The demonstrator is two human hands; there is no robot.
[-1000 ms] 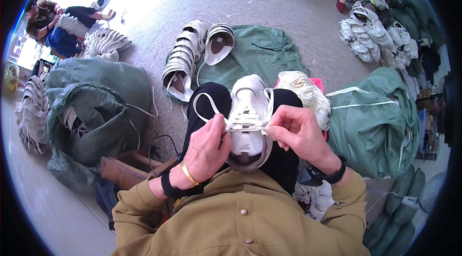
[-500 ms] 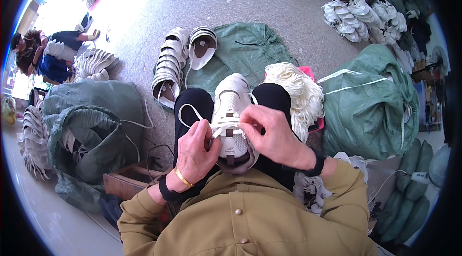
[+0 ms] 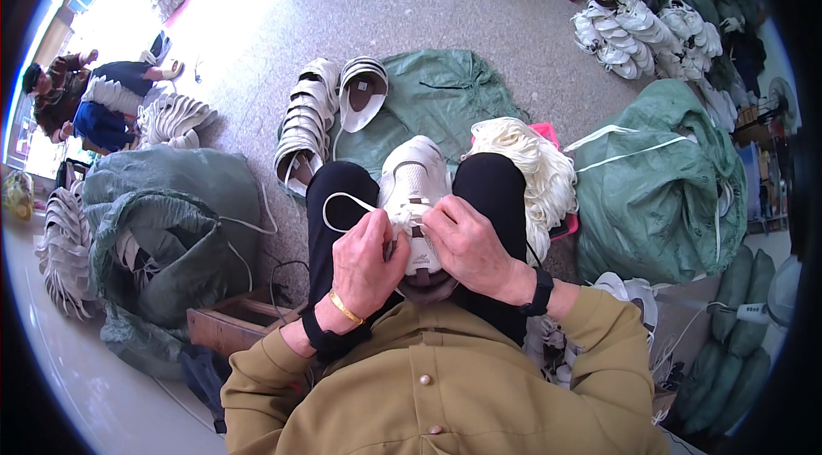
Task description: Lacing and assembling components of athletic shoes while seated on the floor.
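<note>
A pale shoe upper (image 3: 416,168) with brown patches lies between my knees, its toe pointing away from me. My left hand (image 3: 368,256) is closed at the left row of eyelets, pinching the white shoelace (image 3: 345,195), which loops out to the left over my knee. At the right side of the opening, my right hand (image 3: 476,245) is closed too, its fingertips on the lacing; the lace end there is mostly hidden by the fingers. The tongue (image 3: 421,256) shows between both hands.
Stacked shoe uppers (image 3: 308,113) stand beyond my left knee on a green sack (image 3: 437,83). White laces (image 3: 522,168) heap over a pink basket (image 3: 565,226) at my right. Full green sacks (image 3: 184,232) flank me, with a wooden box (image 3: 227,327) at left. Other people (image 3: 64,91) sit farther off.
My right hand has moved slightly right and down, from above the lacing to the shoe's right side. My left hand has shifted a little right and up, and the lace loop has changed shape.
</note>
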